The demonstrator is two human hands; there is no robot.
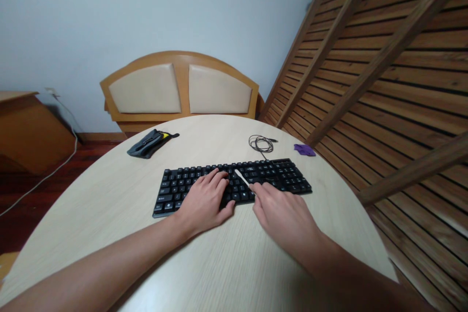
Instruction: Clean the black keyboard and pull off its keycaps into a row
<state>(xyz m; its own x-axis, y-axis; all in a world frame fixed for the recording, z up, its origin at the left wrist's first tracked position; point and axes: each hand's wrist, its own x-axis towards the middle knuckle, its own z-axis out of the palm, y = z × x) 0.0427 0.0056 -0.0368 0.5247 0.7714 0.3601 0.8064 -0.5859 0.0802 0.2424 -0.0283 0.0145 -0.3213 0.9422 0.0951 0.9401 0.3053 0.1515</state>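
A black keyboard [234, 183] lies across the round table, white letters on its keys. My left hand [206, 200] rests on its left half, fingers spread over the keys and thumb near the front edge. In my closed right hand [283, 212] is a slim white toothbrush [242, 178]. Its pale head points away to the left, over the middle keys. I cannot make out the bristles, and most of the handle is hidden inside the fist. That hand sits at the keyboard's front edge, right of the left hand.
Behind the keyboard lies its coiled cable [261, 144]. A purple cloth [304, 150] is at the right edge of the pale table [226, 263]; a dark grey pouch [148, 144] is at the back left. A padded headboard [185, 90] stands behind, and wooden slats [383, 58] lean at right.
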